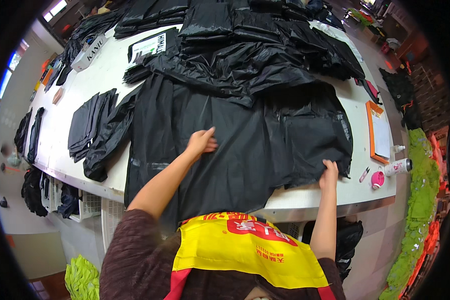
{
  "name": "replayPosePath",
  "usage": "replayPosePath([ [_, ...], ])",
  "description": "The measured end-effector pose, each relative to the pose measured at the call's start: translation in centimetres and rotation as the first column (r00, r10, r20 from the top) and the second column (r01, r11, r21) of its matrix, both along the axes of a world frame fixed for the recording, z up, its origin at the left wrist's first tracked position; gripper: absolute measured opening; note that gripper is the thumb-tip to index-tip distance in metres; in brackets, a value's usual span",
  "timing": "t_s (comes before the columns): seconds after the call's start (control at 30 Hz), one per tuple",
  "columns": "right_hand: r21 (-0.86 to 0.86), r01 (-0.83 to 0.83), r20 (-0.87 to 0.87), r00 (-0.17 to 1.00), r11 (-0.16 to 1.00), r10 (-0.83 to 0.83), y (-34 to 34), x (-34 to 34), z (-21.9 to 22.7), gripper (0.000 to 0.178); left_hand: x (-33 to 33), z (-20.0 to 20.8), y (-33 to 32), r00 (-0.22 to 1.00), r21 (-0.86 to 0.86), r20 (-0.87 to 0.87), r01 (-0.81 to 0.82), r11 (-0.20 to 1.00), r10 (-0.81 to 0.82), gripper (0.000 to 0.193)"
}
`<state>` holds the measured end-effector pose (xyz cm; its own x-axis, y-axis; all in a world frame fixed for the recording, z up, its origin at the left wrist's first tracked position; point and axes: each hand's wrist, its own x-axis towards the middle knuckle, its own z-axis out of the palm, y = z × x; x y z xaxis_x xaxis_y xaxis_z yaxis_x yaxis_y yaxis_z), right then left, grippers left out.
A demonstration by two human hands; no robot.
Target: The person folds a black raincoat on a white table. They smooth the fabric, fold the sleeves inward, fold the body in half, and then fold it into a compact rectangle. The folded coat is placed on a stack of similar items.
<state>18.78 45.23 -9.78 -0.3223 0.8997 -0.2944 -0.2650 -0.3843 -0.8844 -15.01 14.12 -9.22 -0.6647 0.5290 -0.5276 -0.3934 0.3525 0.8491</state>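
Observation:
A large black jacket [225,150] of thin, slightly shiny fabric lies spread over the near part of the white table, its lower edge hanging past the front. One sleeve [110,140] stretches out to the left. My left hand [202,142] is over the middle of the jacket, with its fingers loosely bent and apart and nothing visible in them. At the jacket's right, near a square panel [310,135], my right hand [328,174] has its fingers closed on the fabric edge. The fingertips there are partly hidden.
Folded black garments [205,22] are piled along the far side of the white table [105,177]. Left of the jacket lies a folded dark stack [89,125]. On the right are an orange tray [372,132] with paper, a white bottle [399,167] and a pink cap [377,180].

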Motion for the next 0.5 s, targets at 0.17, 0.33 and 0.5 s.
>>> replayPosePath([
  [0.17,0.047,0.072,-0.119,0.991,0.996,-0.066,-0.6,5.7,4.7,0.04,-5.5,-2.6,14.7,0.893,0.109,0.417,-0.238,0.965,0.173,0.081],
  [0.33,0.39,0.182,0.036,0.976,0.903,-0.213,-1.6,8.1,9.7,0.038,-11.2,-5.0,21.7,0.942,0.036,0.21,-0.275,0.961,0.262,0.037],
  [0.5,0.808,0.191,0.272,0.719,0.558,-0.64,-4.2,6.6,15.4,0.017,-16.7,14.0,28.3,0.976,0.434,0.207,-0.159,0.887,0.074,0.023],
])
